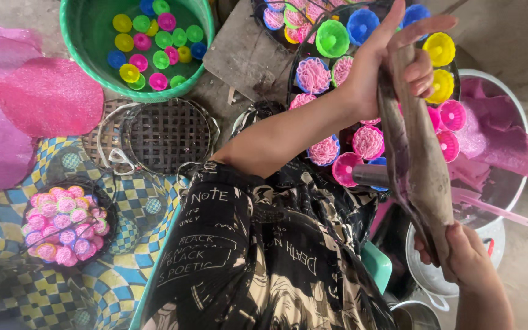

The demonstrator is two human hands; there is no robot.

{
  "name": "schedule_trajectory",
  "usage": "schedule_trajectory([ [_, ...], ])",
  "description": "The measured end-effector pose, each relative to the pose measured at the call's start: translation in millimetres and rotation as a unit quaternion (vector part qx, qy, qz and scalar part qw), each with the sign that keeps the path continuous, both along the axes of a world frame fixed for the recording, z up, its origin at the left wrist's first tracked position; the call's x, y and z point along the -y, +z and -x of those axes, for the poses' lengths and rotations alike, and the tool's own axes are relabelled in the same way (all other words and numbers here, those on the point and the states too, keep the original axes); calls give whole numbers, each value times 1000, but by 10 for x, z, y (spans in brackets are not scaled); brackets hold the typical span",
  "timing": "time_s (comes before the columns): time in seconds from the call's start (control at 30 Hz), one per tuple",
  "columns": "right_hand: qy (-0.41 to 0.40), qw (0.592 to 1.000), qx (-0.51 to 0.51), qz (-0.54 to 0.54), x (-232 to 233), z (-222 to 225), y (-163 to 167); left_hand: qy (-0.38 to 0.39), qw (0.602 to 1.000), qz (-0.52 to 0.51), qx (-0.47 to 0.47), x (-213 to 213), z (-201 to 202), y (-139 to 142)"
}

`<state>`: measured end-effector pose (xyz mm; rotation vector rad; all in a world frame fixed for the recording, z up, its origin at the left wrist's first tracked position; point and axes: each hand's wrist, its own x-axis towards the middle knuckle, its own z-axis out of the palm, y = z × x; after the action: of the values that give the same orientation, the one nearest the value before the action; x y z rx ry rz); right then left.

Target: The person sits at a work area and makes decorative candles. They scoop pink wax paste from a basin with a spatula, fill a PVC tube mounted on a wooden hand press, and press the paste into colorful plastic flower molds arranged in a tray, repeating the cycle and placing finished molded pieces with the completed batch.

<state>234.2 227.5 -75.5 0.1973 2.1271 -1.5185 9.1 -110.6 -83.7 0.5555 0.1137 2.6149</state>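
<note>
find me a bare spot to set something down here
Bare patches: the grey board between the green tub and the dark tray of moulds, and the empty woven tray below it. The dark tray and the tub are crowded with cups.

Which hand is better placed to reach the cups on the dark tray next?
Probably the left hand: it grips the cloth bag right over the tray of cups. The right hand holds the bag's far end, off the tray.

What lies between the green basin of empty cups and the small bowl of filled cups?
In the head view, a round woven bamboo tray lies between the green basin and the small bowl.
</note>
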Motion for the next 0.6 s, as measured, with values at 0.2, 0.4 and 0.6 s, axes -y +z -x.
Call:
schedule_trajectory([
  [0.2, -20, 999, 18, -45, 83, -100, -176, 34, 997, 36, 53, 37, -113, -263],
  [0.4, -12, 995, -37, -92, 435, -19, -199, 50, 994, 55, 80, 200, -44, -235],
  [0.6, -39, 984, -92, -145, 530, 3, -142, 65, 993, 56, 79, 91, 14, -115],
])
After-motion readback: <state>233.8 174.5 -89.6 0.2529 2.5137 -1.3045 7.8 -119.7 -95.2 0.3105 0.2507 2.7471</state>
